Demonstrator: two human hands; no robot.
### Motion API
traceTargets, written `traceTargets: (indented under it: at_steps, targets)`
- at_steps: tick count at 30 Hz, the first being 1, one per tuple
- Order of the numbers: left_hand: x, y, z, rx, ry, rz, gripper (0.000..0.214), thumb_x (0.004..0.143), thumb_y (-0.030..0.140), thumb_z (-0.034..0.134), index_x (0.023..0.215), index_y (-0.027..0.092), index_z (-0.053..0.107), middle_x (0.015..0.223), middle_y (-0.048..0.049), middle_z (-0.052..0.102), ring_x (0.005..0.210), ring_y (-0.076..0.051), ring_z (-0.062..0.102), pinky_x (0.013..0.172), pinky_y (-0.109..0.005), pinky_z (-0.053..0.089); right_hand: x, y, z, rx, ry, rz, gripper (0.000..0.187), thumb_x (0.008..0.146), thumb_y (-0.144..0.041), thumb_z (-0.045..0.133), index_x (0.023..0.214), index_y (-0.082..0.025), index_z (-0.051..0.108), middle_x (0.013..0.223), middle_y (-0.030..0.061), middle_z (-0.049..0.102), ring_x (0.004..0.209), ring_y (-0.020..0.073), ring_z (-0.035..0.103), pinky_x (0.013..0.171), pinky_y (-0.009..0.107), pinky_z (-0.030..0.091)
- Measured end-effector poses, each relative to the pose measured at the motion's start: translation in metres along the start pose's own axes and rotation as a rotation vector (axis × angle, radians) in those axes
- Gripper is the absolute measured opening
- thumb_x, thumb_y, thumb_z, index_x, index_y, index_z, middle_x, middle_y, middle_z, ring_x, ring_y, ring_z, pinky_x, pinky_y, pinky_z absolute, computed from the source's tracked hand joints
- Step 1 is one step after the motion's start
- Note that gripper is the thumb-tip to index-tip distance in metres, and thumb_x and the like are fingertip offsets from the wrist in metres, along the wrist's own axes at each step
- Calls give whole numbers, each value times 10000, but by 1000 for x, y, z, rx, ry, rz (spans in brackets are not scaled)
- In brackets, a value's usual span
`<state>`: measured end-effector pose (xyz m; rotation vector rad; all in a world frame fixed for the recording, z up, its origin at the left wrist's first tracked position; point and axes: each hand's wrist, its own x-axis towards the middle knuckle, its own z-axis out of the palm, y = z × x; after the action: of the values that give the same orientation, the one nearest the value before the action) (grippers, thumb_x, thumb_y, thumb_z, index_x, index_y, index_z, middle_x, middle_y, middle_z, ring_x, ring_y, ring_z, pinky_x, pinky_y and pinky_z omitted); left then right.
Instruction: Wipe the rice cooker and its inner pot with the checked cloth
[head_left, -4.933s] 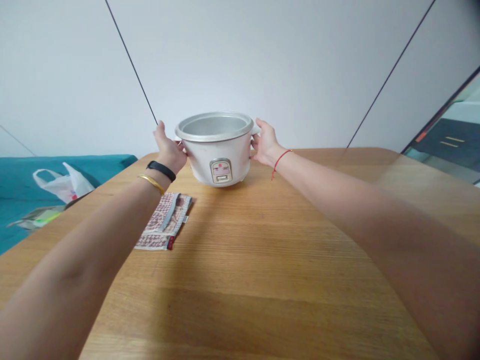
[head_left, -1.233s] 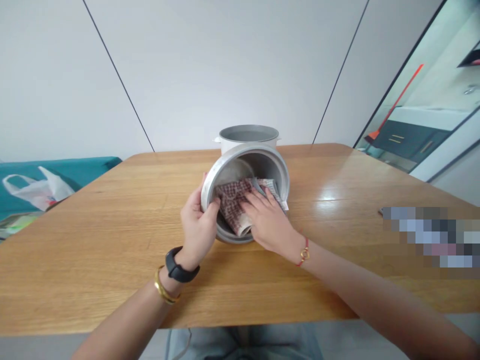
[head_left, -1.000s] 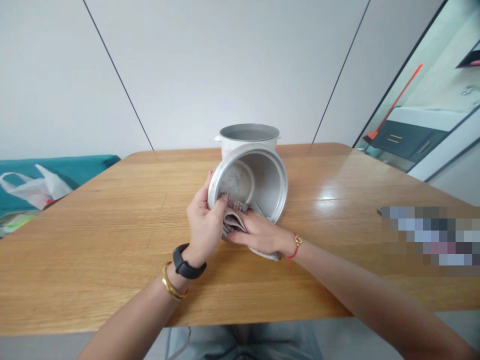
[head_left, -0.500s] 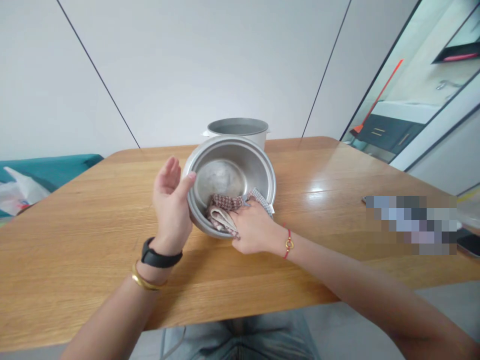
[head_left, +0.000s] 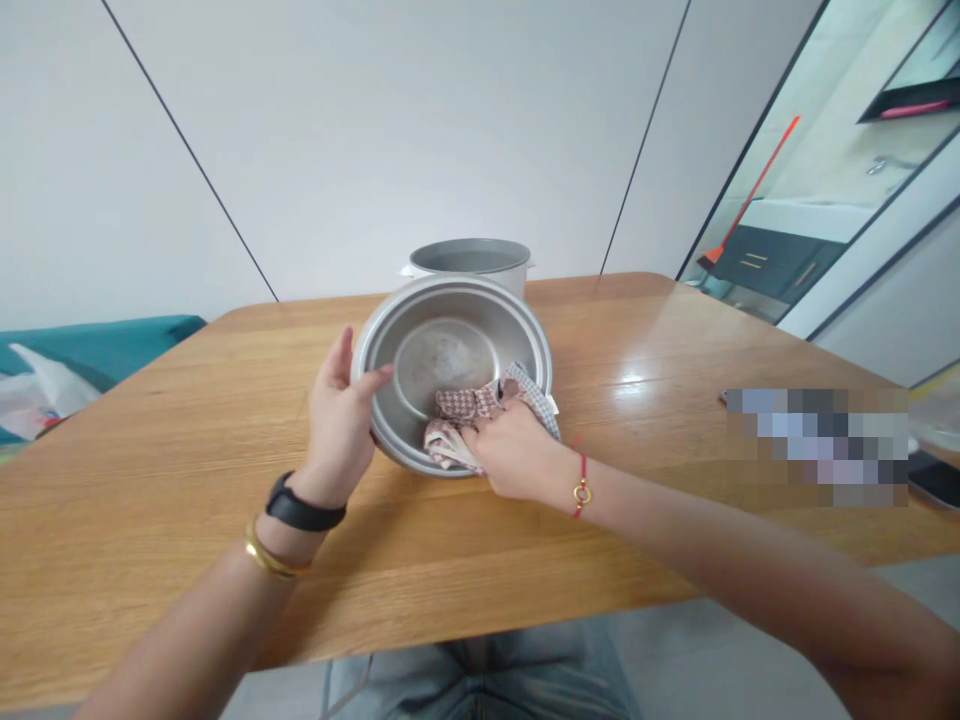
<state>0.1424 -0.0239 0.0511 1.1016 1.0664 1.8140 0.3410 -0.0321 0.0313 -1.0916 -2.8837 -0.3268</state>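
A silver metal inner pot [head_left: 450, 350] is tilted so that its inside faces me, above the wooden table. My left hand [head_left: 341, 425] grips its left rim, thumb over the edge and the other fingers behind the wall. Bunched in my right hand [head_left: 517, 450] is a brown-and-grey checked cloth [head_left: 469, 403], pressed against the pot's lower right inside wall. Part of the cloth hangs over the right rim, where a small white tag shows. Right behind the pot stands a white rice cooker body [head_left: 510, 280] with a grey interior, partly hidden.
The wooden table [head_left: 660, 440] reaches back to a pale panelled wall. A phone [head_left: 934, 480] lies at the right edge beside a blurred-out item [head_left: 825, 440]. To the left, a white plastic bag [head_left: 52, 395] rests on a teal seat [head_left: 127, 345].
The pot has turned slightly and its left rim has shifted left along with my left hand. My right hand and the cloth have slid a little to the right inside it.
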Motion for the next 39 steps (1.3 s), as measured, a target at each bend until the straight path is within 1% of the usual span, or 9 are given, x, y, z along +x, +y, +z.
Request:
traceTargets:
  at_steps: [4,10,14,18,23,25,28,33,39]
  targets:
    - [-30,-18,5,-43,1,-258,395,626,162,722,1015,190,660,791,-8,682,689,-171,606,642,-273,501,2,-18,-6,127,-29,47,447,825,-251,620,1257,-137,606,1006,153,757,896,304,708,884,470,462]
    - [25,26,-5,127,-273,-237,490,507,99,747,994,138,697,905,-55,725,843,-242,661,796,-347,535,-2,21,-14,-46,-42,-59,339,779,-195,688,1109,-119,690,1064,185,746,1099,359,660,1168,606,161]
    - [-3,3,-1,8,-32,-62,403,592,118,739,986,180,684,932,-24,727,949,-204,658,894,-314,512,0,18,-15,-29,-83,-65,257,767,-190,681,1016,-127,703,967,171,752,966,349,695,1102,614,260]
    - [-38,-24,7,-139,54,-272,369,583,138,736,941,167,651,823,-21,707,752,-184,650,724,-300,530,4,0,-9,76,-79,-49,334,815,-230,630,1135,-137,657,963,152,749,883,312,705,902,480,451]
    - [20,21,-4,42,-223,-257,484,481,54,734,956,142,696,920,-60,733,870,-247,680,804,-346,557,1,24,-9,19,-66,-97,431,801,-143,652,1231,-158,642,1046,148,746,1042,314,671,1082,542,318]
    - [33,32,-6,75,-220,-147,561,507,56,746,1055,167,700,1105,-72,725,1028,-260,670,915,-353,541,-2,33,-10,0,-43,-131,496,803,-127,656,1295,-177,618,1109,149,737,1103,322,648,1123,566,257]
    - [6,12,-2,14,-27,-16,648,580,96,757,1202,241,645,1282,-48,664,1119,-225,641,948,-317,526,-5,24,-8,32,-42,-136,605,807,-158,665,1398,-203,542,1170,151,724,1138,336,636,1094,551,309]
    - [-53,-29,6,-51,-25,-228,453,617,131,683,1065,185,649,918,-42,708,807,-204,659,714,-304,545,-4,0,2,102,-35,-86,682,826,-209,657,1477,-180,455,1244,182,694,1145,344,644,1015,491,412]
    - [22,27,-7,134,-262,-95,698,494,54,666,1173,218,666,1181,-50,703,1105,-275,644,923,-347,540,-5,37,-5,-68,1,-178,476,868,-141,617,1343,-175,613,1164,163,725,1184,340,626,1167,621,194]
